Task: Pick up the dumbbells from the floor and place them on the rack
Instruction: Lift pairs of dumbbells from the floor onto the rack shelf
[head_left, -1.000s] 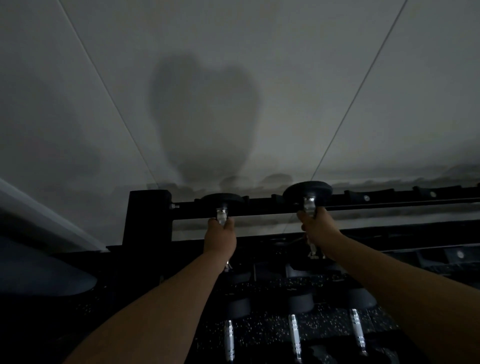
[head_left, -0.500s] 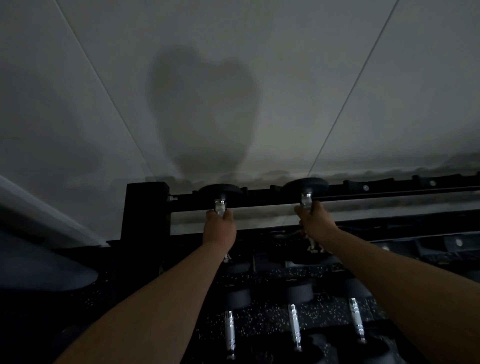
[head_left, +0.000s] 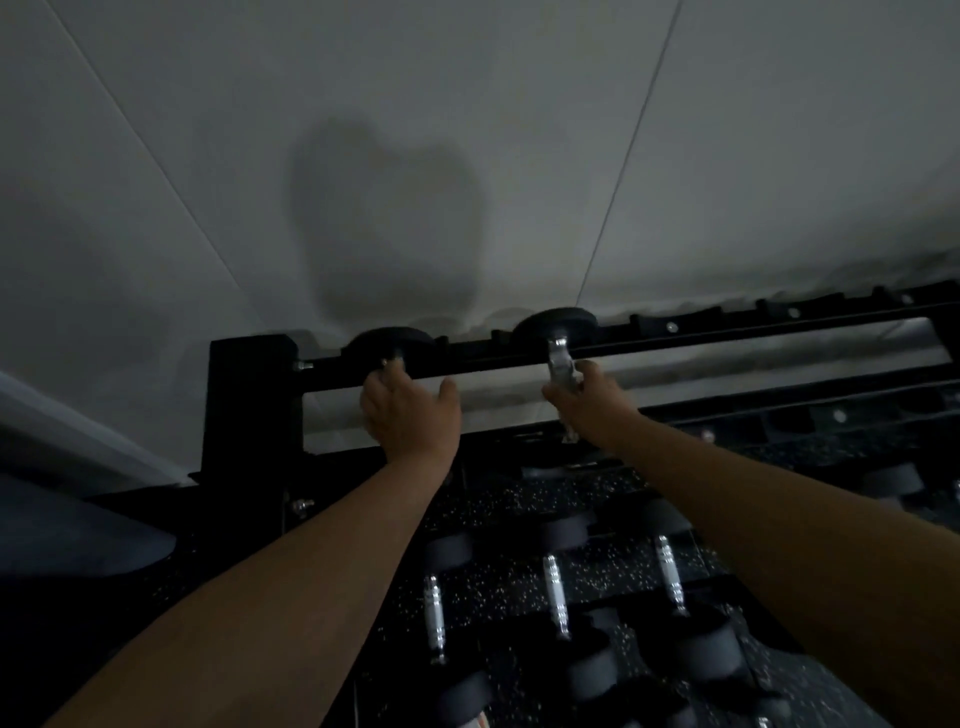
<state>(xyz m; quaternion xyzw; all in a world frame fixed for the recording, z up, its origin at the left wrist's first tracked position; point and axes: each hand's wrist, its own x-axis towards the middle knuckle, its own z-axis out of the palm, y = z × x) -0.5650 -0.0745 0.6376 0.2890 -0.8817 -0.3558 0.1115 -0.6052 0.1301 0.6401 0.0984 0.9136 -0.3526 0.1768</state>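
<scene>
Two black dumbbells with chrome handles rest on the top rail of the black rack (head_left: 727, 336), near its left post. My left hand (head_left: 410, 410) lies over the handle of the left dumbbell (head_left: 389, 340) with the thumb spread away from the fingers, so the grip looks loosened; that handle is hidden beneath the hand. My right hand (head_left: 589, 402) is still wrapped around the chrome handle of the right dumbbell (head_left: 556, 325), and the handle shows above and below the fingers.
Three more dumbbells (head_left: 556, 587) lie side by side on the speckled black floor (head_left: 519, 499) below my arms, with further dark weights nearer me. The rack's left post (head_left: 252, 410) stands against a pale wall (head_left: 467, 130). Lower rack tiers run off right.
Both dumbbells have settled a little further onto the top rail. My left hand went from a tight fist on the handle to spread fingers; the right hand loosened slightly but stays on its handle.
</scene>
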